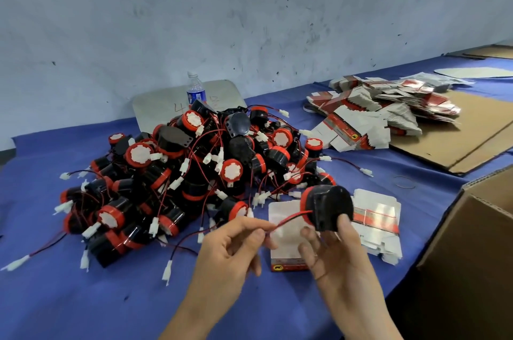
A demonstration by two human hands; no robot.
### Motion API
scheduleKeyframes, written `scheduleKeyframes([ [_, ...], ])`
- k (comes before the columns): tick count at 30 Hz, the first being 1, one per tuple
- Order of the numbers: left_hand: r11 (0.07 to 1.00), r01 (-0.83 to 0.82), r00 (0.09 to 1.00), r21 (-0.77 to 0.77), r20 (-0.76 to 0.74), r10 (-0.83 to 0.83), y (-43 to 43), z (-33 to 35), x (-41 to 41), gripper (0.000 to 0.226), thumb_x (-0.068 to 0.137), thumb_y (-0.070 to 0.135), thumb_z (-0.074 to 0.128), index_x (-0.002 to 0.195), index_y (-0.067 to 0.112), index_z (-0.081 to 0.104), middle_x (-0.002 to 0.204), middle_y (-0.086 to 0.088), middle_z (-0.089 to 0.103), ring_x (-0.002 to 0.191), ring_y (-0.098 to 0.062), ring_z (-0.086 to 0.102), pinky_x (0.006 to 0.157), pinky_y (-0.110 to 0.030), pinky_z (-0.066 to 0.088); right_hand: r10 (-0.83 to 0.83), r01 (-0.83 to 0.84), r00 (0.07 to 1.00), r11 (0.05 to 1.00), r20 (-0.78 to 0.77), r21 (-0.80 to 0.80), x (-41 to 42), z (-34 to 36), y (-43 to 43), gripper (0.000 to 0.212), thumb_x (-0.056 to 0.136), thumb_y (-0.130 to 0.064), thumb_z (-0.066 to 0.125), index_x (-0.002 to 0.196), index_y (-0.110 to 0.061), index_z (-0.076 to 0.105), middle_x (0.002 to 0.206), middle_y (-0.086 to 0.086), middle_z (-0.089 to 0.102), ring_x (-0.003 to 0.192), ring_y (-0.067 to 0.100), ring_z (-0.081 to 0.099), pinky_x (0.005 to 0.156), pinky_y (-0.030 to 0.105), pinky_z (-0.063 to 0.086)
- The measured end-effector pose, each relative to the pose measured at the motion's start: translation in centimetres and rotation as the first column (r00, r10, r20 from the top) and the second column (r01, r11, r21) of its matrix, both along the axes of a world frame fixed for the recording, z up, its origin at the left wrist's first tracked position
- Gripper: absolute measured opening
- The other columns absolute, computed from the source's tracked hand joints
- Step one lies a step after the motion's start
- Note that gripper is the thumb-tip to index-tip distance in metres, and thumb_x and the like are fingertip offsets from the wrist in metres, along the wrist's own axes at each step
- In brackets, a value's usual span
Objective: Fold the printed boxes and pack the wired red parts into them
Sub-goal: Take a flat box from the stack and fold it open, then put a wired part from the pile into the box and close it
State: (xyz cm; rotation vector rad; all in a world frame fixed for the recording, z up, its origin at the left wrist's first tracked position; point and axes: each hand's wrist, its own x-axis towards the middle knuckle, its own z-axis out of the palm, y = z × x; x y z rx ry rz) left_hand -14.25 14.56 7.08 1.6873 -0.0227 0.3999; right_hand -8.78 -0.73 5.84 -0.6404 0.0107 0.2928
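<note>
Blue-covered counter (pixel 83 298), set against a scuffed pale wall. Noted: the left hand (pixel 230 245) pinches the red wire (pixel 291 218) between thumb and forefinger. The right hand (pixel 333 250) grips the wired red part (pixel 330 207), fingers curled round its black body, red rim turned toward the left hand. The wire runs nearly taut between the two hands, clear above the counter. Directly beneath and between the hands lies a printed box (pixel 288 263); whether it is fully erected cannot be told. Just beyond the right hand lie further flat boxes (pixel 377 217). Beyond the left hand sits the pile of parts (pixel 180 173), leads tangled.

Assessment: the step in hand appears to be gathering the lead before packing. To do it well, the left hand should fold the wire into short loops against the body, with nothing trailing over the box mouth. The right hand should hold firmly and present the part squarely to the opening. Loose wire risks snagging the pile or jamming a flap.
</note>
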Motion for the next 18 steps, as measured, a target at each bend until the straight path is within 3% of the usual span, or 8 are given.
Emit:
scheduleKeyframes([
  [5, 0.976, -0.065, 0.997, 0.206, 0.046, 0.057, 0.8, -1.9, 1.7, 0.033, 0.082, 0.053, 0.056, 0.114, 0.048, 0.059, 0.118, 0.021, 0.063, 0.111, -0.003, 0.058, 0.087, -0.015, 0.044, -0.190, 0.174, 0.971, 0.978, 0.146, 0.116, 1.0, 1.0, -2.0, 0.023, 0.084, -0.028, 0.055, 0.101, -0.022, 0.068, 0.104, 0.004, 0.069, 0.108, 0.025, 0.064, 0.092, 0.044, 0.054],
  [7, 0.976, -0.053, 0.999, 0.212, 0.002, 0.054, 0.9, -3.2, 3.0, 0.059, 0.076, 0.064, 0.063, 0.130, 0.056, 0.042, 0.134, 0.035, 0.046, 0.123, 0.010, 0.045, 0.094, -0.016, 0.038, -0.243, 0.219, 0.952, 0.965, 0.186, 0.143, 1.5, 1.9, -3.1, 0.037, 0.070, -0.043, 0.073, 0.098, -0.020, 0.067, 0.092, 0.005, 0.070, 0.089, 0.026, 0.071, 0.079, 0.035, 0.058],
  [9, 0.982, 0.032, 0.997, 0.186, -0.074, -0.019, 0.8, -4.9, 4.2, 0.096, 0.066, 0.065, 0.074, 0.141, 0.062, 0.014, 0.141, 0.047, 0.022, 0.128, 0.023, 0.026, 0.101, -0.011, 0.028, -0.315, 0.334, 0.898, 0.943, 0.308, -0.008, 1.9, 2.9, -4.0, 0.055, 0.040, -0.055, 0.088, 0.084, -0.027, 0.069, 0.075, -0.005, 0.069, 0.065, 0.016, 0.069, 0.057, 0.026, 0.057],
  [10, 0.977, 0.074, 0.994, 0.200, -0.096, -0.056, 0.7, -5.8, 4.7, 0.110, 0.065, 0.057, 0.080, 0.145, 0.056, 0.004, 0.140, 0.051, 0.013, 0.131, 0.023, 0.019, 0.104, -0.011, 0.024, -0.349, 0.419, 0.856, 0.901, 0.382, -0.117, 2.1, 3.2, -4.3, 0.049, 0.041, -0.048, 0.085, 0.083, -0.029, 0.067, 0.071, -0.008, 0.068, 0.061, 0.015, 0.066, 0.049, 0.022, 0.054],
  [12, 0.967, 0.142, 0.985, 0.211, -0.129, -0.117, 0.4, -7.6, 5.4, 0.123, 0.067, 0.039, 0.086, 0.150, 0.044, -0.005, 0.141, 0.052, 0.010, 0.138, 0.015, 0.018, 0.109, -0.017, 0.025, -0.279, 0.600, 0.701, 0.727, 0.656, -0.333, 2.4, 3.3, -4.0, 0.031, 0.055, -0.031, 0.063, 0.085, -0.034, 0.055, 0.074, -0.013, 0.066, 0.068, 0.016, 0.064, 0.049, 0.015, 0.048],
  [14, 0.967, 0.161, 0.983, 0.200, -0.123, -0.138, 0.0, -8.9, 5.6, 0.124, 0.071, 0.022, 0.086, 0.148, 0.046, -0.007, 0.137, 0.047, 0.031, 0.132, 0.008, 0.037, 0.105, -0.020, 0.039, 0.077, 0.664, 0.552, 0.562, 0.830, -0.493, 2.5, 2.6, -2.6, 0.031, 0.062, -0.036, 0.064, 0.080, -0.039, 0.039, 0.078, -0.005, 0.058, 0.065, 0.011, 0.053, 0.053, 0.015, 0.041],
  [16, 0.971, 0.141, 0.988, 0.193, -0.083, -0.127, -0.2, -9.9, 5.8, 0.119, 0.075, 0.010, 0.082, 0.149, 0.042, -0.006, 0.131, 0.046, 0.041, 0.121, 0.015, 0.046, 0.091, -0.009, 0.044, 0.410, 0.779, 0.435, 0.274, 0.802, -0.563, 3.3, 1.2, -1.3, 0.048, 0.063, -0.051, 0.073, 0.081, -0.041, 0.030, 0.080, -0.008, 0.053, 0.069, 0.014, 0.048, 0.056, 0.023, 0.037],
  [18, 0.976, 0.116, 0.991, 0.185, -0.089, -0.101, -0.2, -10.2, 5.7, 0.124, 0.073, 0.014, 0.084, 0.147, 0.049, -0.010, 0.123, 0.042, 0.050, 0.113, 0.014, 0.052, 0.082, -0.005, 0.045, 0.587, 0.884, 0.373, 0.009, 0.719, -0.466, 4.0, -0.4, -0.4, 0.049, 0.058, -0.052, 0.080, 0.083, -0.030, 0.044, 0.082, -0.007, 0.059, 0.073, 0.019, 0.054, 0.060, 0.023, 0.041],
])
